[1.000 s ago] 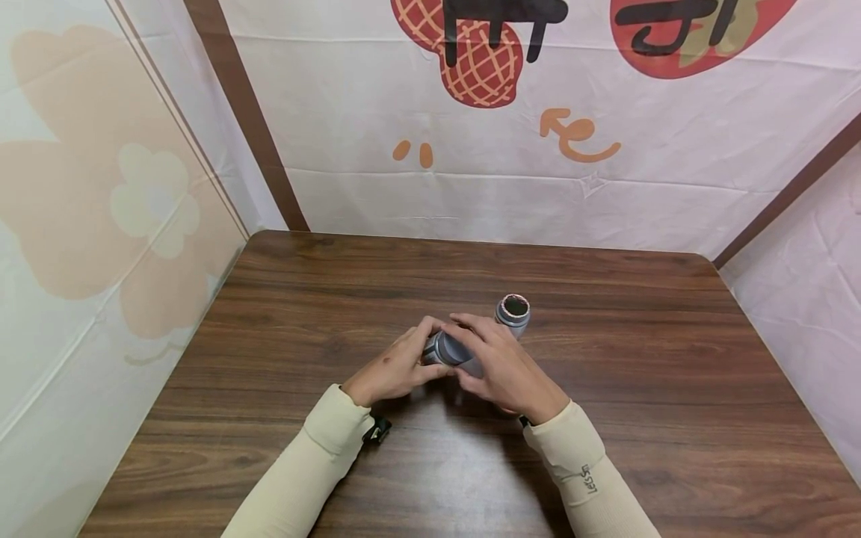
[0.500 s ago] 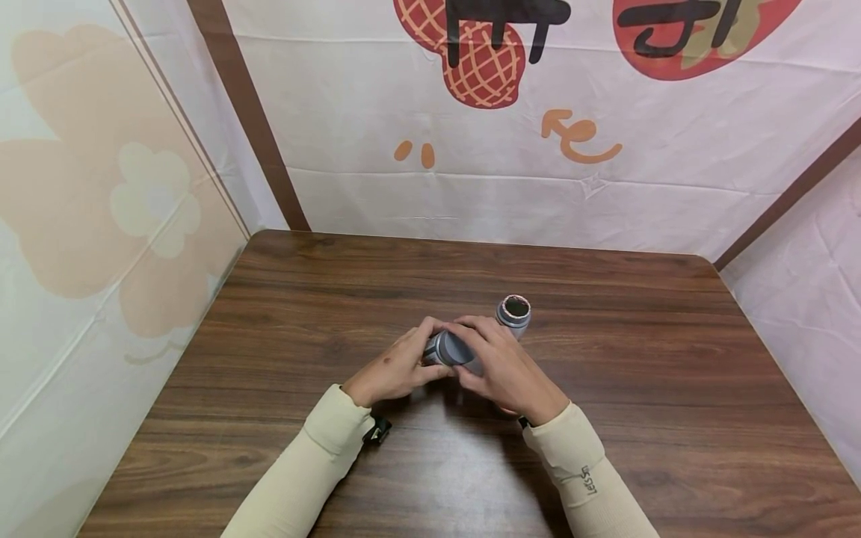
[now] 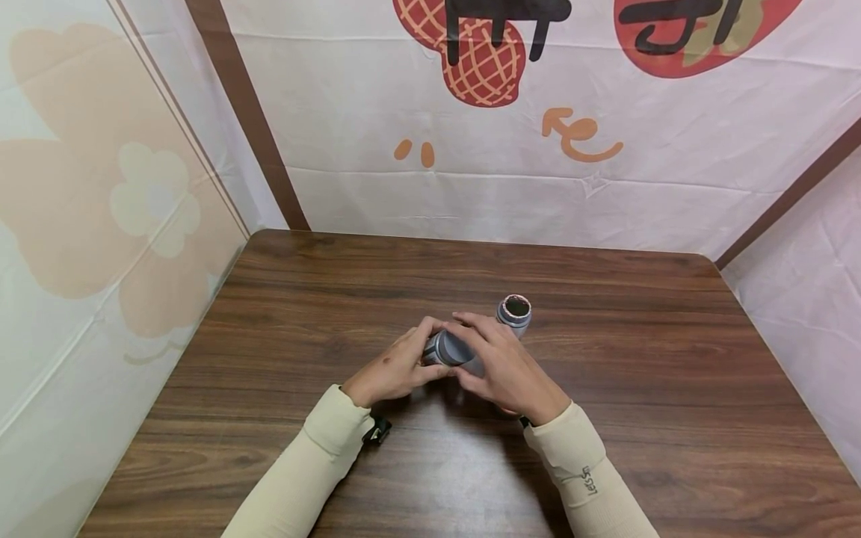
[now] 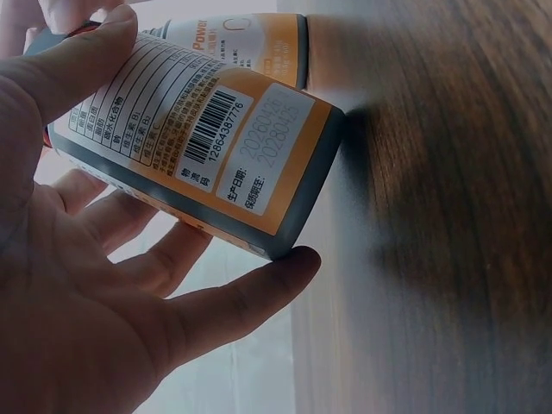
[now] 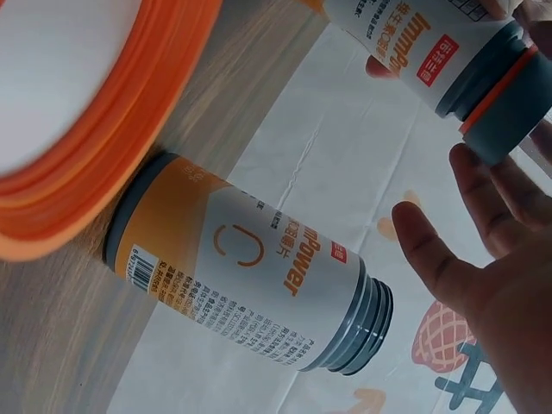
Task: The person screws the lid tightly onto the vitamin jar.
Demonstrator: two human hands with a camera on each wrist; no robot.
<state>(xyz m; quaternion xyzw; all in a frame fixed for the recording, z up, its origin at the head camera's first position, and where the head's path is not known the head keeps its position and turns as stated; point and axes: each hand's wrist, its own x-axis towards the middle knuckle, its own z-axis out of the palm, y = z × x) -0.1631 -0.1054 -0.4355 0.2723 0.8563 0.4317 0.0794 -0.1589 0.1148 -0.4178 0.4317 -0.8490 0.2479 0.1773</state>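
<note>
My left hand (image 3: 397, 366) grips a tilted white-and-orange supplement bottle (image 4: 198, 138) by its sides, its base just above the table. On the bottle's dark grey cap (image 5: 509, 103), which has an orange ring below it, my right hand (image 3: 504, 366) pinches with thumb and fingers. Just beyond that hand stands a second bottle (image 5: 259, 267) of the same kind, upright and uncapped, with its threaded neck bare. Its mouth (image 3: 516, 305) looks dark inside. Close under my right wrist lies an orange-rimmed round lid (image 5: 185, 95) with a white inside, mostly hidden in the head view.
The brown wood-grain table (image 3: 323, 291) spreads around both hands. Printed white cloth (image 3: 350, 97) hangs behind it and along both sides. A small black device (image 3: 377, 430) sits at my left wrist.
Small shifts of my right fingers on the cap show between the frames. My left hand, the held bottle and the standing bottle stay in place.
</note>
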